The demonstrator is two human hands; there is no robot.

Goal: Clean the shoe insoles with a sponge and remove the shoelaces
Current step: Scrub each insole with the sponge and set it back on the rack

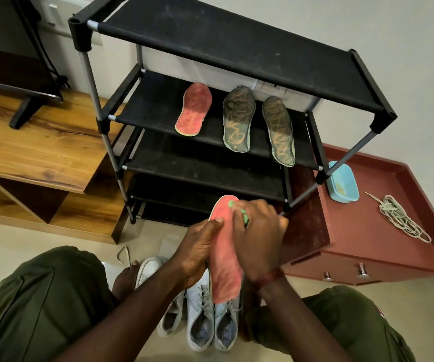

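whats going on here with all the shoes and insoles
A seated person is scrubbing a pink insole: the left hand holds it upright while the right hand rubs a green sponge near its top. Three more insoles lie on the black rack. White shoes sit on the floor between the knees, some still laced. A bundle of removed laces and a blue tub rest on the red cabinet.

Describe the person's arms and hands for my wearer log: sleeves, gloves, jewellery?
Both forearms are bare, with no sleeves visible. The left hand and right hand wear no gloves, and no rings show. A thin reddish thread band circles the right wrist; the left wrist carries nothing.
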